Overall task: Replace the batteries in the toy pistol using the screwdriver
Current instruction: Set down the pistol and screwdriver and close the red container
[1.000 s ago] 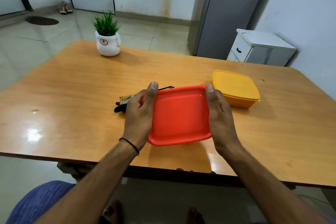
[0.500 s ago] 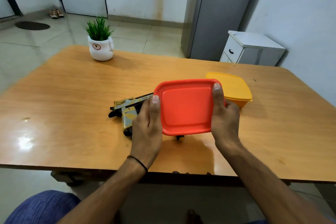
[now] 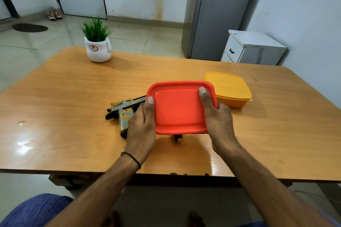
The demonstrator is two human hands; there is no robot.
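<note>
I am holding a red container (image 3: 180, 108) up over the wooden table (image 3: 73, 107), tilting its lid toward me. My left hand (image 3: 141, 127) is gripping its left edge and my right hand (image 3: 217, 118) its right edge. Each thumb is lying flat on the lid, while the other fingers are curling out of sight underneath.

Around it, a yellow container (image 3: 228, 88) is sitting on the table just behind and to the right, its near corner covered by the red one; a white pot with a green plant (image 3: 97, 46) is standing well apart at the far left of the table. Beyond the table, a white cabinet (image 3: 254, 48) is standing beside a tall grey unit (image 3: 217, 14), and a pair of shoes (image 3: 54, 14) and a dark mat (image 3: 30, 27) are lying on the tiled floor.

The toy pistol (image 3: 123, 112), gold and black, is lying on the table just left of the red container; its barrel is running behind the container and my left hand is hiding part of its grip. A small dark thing (image 3: 177, 137) is peeking out below the container's lower edge; it may be the end of a tool, but too little is showing to tell.

Both containers are wearing their lids, so I cannot tell what is lying inside either.
</note>
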